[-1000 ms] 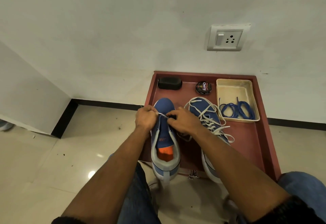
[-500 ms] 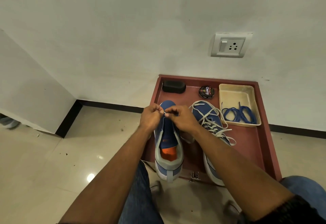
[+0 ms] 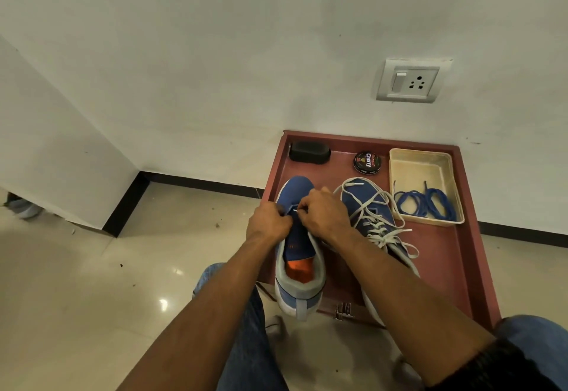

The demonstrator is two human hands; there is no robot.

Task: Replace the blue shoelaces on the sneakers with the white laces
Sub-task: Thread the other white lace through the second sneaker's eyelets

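Head view: left sneaker (image 3: 299, 255) lengthwise, toe toward wall; hands pinching lace.

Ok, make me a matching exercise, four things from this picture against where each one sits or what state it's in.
Things:
1. blue laces
2. polish tin
3. right sneaker
4. left sneaker

Places or states:
A. at the wooden tray's far edge
B. held at its eyelets by both hands
C. in the beige tray
D. laced in white

Pairs: 1-C, 2-A, 3-D, 4-B
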